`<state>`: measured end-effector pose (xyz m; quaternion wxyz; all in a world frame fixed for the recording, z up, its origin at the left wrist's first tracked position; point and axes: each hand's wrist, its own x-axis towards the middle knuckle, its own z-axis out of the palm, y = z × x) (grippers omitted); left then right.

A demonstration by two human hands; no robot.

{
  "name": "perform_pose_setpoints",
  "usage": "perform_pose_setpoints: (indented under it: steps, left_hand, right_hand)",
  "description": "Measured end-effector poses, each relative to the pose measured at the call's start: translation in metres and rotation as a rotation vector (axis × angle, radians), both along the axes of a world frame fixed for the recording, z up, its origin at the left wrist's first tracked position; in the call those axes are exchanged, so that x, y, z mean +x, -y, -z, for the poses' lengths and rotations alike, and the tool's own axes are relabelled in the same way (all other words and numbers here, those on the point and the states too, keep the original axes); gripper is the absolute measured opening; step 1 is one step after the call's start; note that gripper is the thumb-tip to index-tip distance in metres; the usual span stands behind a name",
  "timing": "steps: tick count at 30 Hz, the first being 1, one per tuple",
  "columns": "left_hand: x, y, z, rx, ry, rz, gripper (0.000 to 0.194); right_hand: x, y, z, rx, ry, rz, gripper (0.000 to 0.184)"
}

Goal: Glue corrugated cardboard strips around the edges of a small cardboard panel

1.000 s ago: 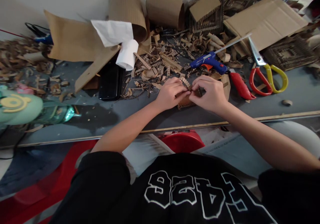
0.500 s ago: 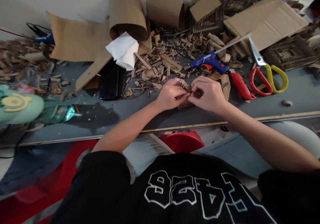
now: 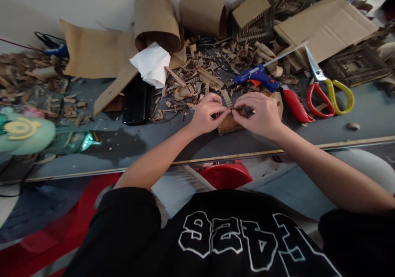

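My left hand (image 3: pixel 207 114) and my right hand (image 3: pixel 259 111) meet fingertip to fingertip near the front of the table. Both pinch the near end of a narrow corrugated cardboard strip (image 3: pixel 227 99), whose ridged length points away from me. Directly below the fingers sits a small brown cardboard piece (image 3: pixel 228 125) with a ridged edge; my hands hide part of it. Beyond my right hand lies a blue glue gun (image 3: pixel 257 77) with a long glue stick in its back.
Red-and-yellow-handled scissors (image 3: pixel 330 96) and a red-handled tool (image 3: pixel 296 104) lie to the right. Cardboard scraps (image 3: pixel 191 83) and cardboard rolls (image 3: pixel 157 17) crowd the back. Leftward are a black phone (image 3: pixel 135 104), white tissue (image 3: pixel 152 65) and a green bottle (image 3: pixel 69 141).
The corrugated strip has swung upright between my fingers, and more of the brown piece beneath shows. Earlier the white tissue flopped over and crumpled down. My hands have shifted slightly left.
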<state>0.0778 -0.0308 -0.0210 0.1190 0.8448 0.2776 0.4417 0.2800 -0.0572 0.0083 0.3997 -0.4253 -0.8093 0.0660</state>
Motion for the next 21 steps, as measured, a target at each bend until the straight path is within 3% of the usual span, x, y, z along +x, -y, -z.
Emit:
perform_pose_setpoints:
  steps: [5, 10, 13, 16, 19, 21]
  left_hand:
    - [0.0, -0.002, 0.0, -0.013, 0.026, -0.02, 0.038]
    - [-0.002, -0.005, 0.001, -0.082, 0.012, -0.052, 0.045]
    - [-0.005, -0.007, 0.002, -0.084, 0.021, -0.076, 0.044]
    - [-0.009, -0.01, 0.002, -0.024, 0.007, -0.101, 0.041]
    - [-0.013, -0.014, 0.001, 0.043, -0.092, -0.108, 0.038]
    - [-0.016, -0.017, -0.001, 0.068, -0.192, -0.077, 0.035]
  right_hand:
    - [0.003, -0.006, 0.001, 0.022, -0.017, -0.059, 0.014]
    - [0.007, -0.01, -0.008, -0.043, -0.034, -0.027, 0.014]
    - [0.019, -0.014, -0.021, -0.031, -0.031, 0.05, 0.015]
    - [0.04, -0.022, -0.03, 0.024, 0.079, 0.215, 0.022]
    - [0.06, -0.028, -0.03, 0.027, 0.227, 0.361, 0.019]
    - [0.063, -0.03, -0.025, 0.068, 0.255, 0.359, 0.027]
